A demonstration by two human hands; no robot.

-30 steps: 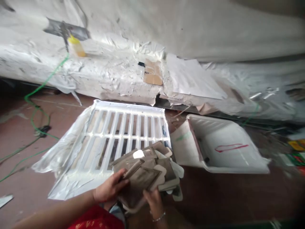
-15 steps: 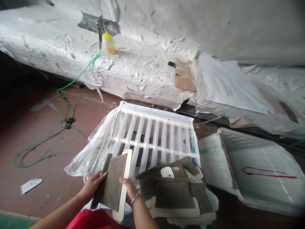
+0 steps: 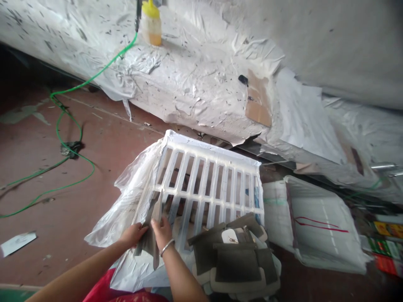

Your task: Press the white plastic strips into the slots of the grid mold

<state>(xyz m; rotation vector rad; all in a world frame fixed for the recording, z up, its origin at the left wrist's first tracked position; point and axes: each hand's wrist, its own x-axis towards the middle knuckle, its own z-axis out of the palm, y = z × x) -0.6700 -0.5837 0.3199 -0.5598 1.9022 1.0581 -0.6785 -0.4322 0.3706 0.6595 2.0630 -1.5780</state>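
Note:
Between my two hands is a grey-brown flat bag panel (image 3: 155, 241), now tipped nearly edge-on over the near left corner of a white slatted crate (image 3: 201, 198). My left hand (image 3: 134, 235) pinches its left side. Fingers of my right hand (image 3: 162, 233), with a bracelet at the wrist, are closed on the opposite side. Just right of that hand lies a pile of similar grey-brown panels (image 3: 237, 262) with cream borders, overlapping one another. A small metal fitting shows on one of them. White plastic sheeting (image 3: 121, 209) hangs off the crate's left side.
A large whitish bin (image 3: 280, 222) lies to the right of the crate. Beyond runs a paper-covered bench (image 3: 189, 79) with a yellow-capped bottle (image 3: 151, 25) and a piece of cardboard (image 3: 258, 100). A green hose (image 3: 94, 77) trails across the red floor at left.
The panel in my hands has turned from face-up to nearly edge-on, and my hands have come closer together. The view has shifted, showing more items at far right.

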